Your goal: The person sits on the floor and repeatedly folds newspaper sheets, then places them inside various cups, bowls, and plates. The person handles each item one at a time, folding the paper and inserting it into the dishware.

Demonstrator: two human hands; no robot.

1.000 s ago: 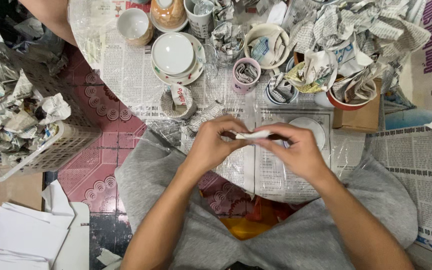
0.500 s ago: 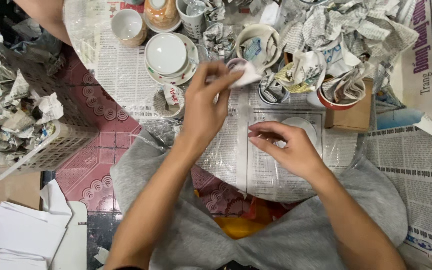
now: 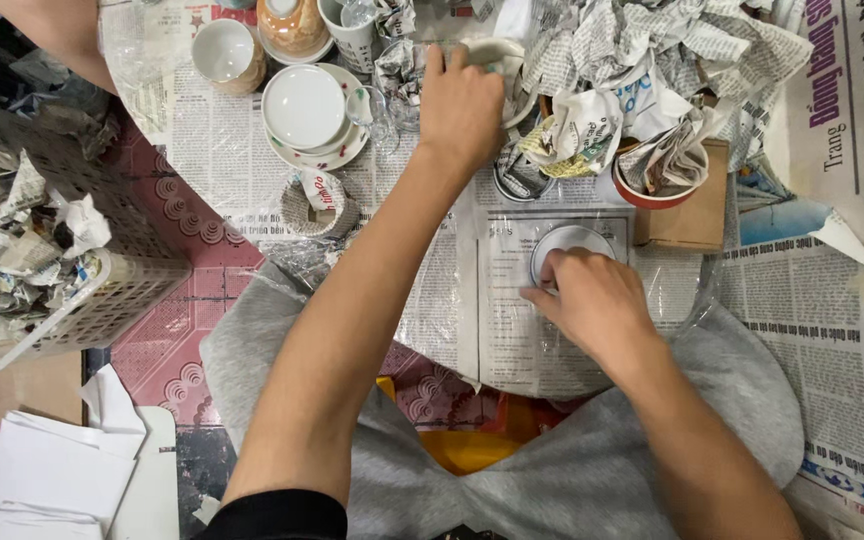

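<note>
1. Spread across the bench (image 3: 252,170): sheets of newspaper under clear plastic film, reaching from the far edge to the lap in grey cloth.
2. Stood at the left on the patterned red floor: a white plastic basket (image 3: 82,310) heaped with crumpled newspaper.
3. Piled at the far right of the bench: a heap of crumpled newspaper wads (image 3: 672,50), some pushed into bowls, among them a red-rimmed bowl (image 3: 652,185) beside a small cardboard box (image 3: 697,215).
4. Stretched away from the body: the left hand (image 3: 460,105), palm down, fingers curled over a white cup or small bowl (image 3: 497,55) partly wrapped in paper; seemed to grip its rim, though the hold underneath could not be told.
5. Rested nearer the body: the right hand (image 3: 597,300), fingers bent and loosely closed, fingertips pressing the near edge of a round white saucer (image 3: 567,245) lying flat on a printed sheet in the middle of the bench.
6. Set left of the left forearm: a stack of white saucers (image 3: 307,110), with a small glass just beside it.
7. Placed beyond that stack: a white cup (image 3: 224,52) and an orange-toned pot (image 3: 292,22).
8. Sat near the bench's near-left edge: a small cup wrapped in newspaper (image 3: 320,205).
9. Lay at the bottom left: loose white paper sheets (image 3: 52,470).
</note>
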